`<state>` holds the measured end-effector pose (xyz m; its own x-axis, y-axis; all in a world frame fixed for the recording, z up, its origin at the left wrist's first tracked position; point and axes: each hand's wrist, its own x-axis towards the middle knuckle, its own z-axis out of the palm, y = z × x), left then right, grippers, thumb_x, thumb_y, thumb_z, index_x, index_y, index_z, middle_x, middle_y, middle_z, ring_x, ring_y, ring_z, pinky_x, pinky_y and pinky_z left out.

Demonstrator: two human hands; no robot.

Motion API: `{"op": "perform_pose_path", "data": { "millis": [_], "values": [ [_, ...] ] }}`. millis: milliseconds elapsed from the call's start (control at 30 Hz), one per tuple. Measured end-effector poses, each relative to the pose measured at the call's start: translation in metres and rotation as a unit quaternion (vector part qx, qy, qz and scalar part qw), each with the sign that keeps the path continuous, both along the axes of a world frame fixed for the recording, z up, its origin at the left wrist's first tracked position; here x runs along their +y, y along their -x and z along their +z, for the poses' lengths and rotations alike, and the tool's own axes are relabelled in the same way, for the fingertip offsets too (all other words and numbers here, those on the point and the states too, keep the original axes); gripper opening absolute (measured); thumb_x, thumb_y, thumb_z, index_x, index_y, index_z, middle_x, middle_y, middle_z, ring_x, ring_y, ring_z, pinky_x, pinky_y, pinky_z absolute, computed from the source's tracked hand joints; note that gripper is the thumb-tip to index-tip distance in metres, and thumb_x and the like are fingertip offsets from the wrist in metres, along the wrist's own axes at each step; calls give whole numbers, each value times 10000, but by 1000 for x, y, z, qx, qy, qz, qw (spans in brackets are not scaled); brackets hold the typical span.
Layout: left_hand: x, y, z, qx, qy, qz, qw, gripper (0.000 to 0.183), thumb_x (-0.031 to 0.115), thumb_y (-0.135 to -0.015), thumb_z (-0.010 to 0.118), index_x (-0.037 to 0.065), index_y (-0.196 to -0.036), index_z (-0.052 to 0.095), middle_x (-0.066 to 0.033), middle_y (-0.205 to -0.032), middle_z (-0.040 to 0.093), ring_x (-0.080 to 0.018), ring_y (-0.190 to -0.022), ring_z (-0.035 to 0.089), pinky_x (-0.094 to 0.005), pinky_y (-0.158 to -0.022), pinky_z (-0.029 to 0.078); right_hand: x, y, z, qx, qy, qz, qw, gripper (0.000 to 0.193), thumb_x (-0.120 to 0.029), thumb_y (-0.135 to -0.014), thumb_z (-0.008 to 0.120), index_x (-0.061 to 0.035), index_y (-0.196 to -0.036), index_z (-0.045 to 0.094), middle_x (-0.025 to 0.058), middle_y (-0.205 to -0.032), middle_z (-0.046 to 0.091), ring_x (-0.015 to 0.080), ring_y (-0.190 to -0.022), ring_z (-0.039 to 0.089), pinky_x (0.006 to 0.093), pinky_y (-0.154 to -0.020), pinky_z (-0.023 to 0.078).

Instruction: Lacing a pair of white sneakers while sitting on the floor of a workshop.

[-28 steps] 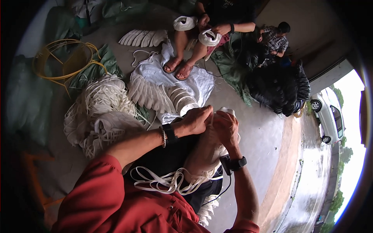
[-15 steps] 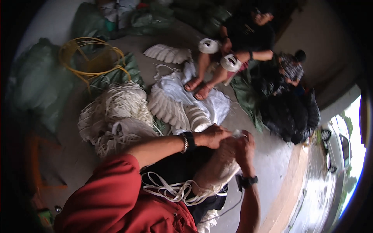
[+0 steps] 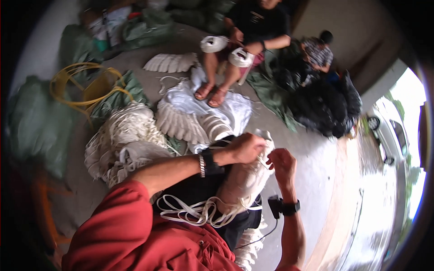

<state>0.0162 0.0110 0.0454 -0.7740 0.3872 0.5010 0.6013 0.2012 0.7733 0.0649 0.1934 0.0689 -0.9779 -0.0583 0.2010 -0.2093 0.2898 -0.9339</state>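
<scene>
A cream shoe upper point(image 3: 244, 180) lies over my right knee, its far end pointing away from me. My left hand point(image 3: 247, 148) is closed at the upper's far end, pinching a thin white shoelace. Just right of the upper, my right hand point(image 3: 282, 163) is raised with its fingers curled, and a short stretch of the lace runs to its fingertips. Loose white laces point(image 3: 194, 212) lie looped across my lap. What sits deep in each pinch is partly hidden by the fingers.
Left of my knees rises a heap of white uppers and laces point(image 3: 129, 131). Nested uppers point(image 3: 181, 124) rest on a white sheet point(image 3: 237, 108). A co-worker point(image 3: 257, 22) sits opposite with white uppers on both knees. A yellow round frame point(image 3: 86, 108) and black bags point(image 3: 323, 108) stand around.
My hands have moved apart a little, the right one drawing away from the upper's far end. The whole view has shifted, so the surroundings sit further left and higher.
</scene>
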Motion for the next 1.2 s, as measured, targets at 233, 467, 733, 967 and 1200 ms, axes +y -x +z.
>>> {"op": "perform_pose_path", "data": {
  "millis": [233,467,733,967,1200],
  "values": [
    [16,-48,5,20,92,-198,976,90,72,-855,558,8,-814,605,-147,-707,621,-312,-648,628,-364,-602,488,21,5,-33,-126,112,-56,984,129,-94,-877,613,29,-908,637,14,-689,594,34,-509,451,199,-438,328],
    [25,-45,-6,-291,-29,-145,945,85,125,-891,556,40,-884,549,-25,-617,576,-85,-508,560,-214,-412,414,21,17,-40,-110,41,-13,993,163,-129,-851,610,27,-814,642,-2,-652,566,47,-540,462,214,-465,339],
    [18,13,-15,-575,-194,-44,793,186,76,-806,541,22,-984,540,-90,-624,604,-168,-415,534,-260,-332,369,20,31,-20,-199,-16,15,980,182,-142,-793,621,27,-728,633,23,-587,548,81,-497,478,242,-445,347],
    [29,8,-20,-523,-204,-59,825,118,93,-863,532,39,-922,619,-59,-630,615,-121,-429,541,-237,-365,408,-3,35,-12,70,-411,-53,907,134,-109,-724,575,12,-693,623,231,-700,615,400,-643,610,453,-590,496],
    [25,5,-13,-492,-156,-46,856,138,129,-902,523,43,-852,618,-34,-596,576,-101,-441,529,-236,-385,399,9,36,8,44,-355,11,934,158,-94,-761,631,-42,-910,635,164,-734,647,320,-684,648,390,-607,496]
  ]
}}
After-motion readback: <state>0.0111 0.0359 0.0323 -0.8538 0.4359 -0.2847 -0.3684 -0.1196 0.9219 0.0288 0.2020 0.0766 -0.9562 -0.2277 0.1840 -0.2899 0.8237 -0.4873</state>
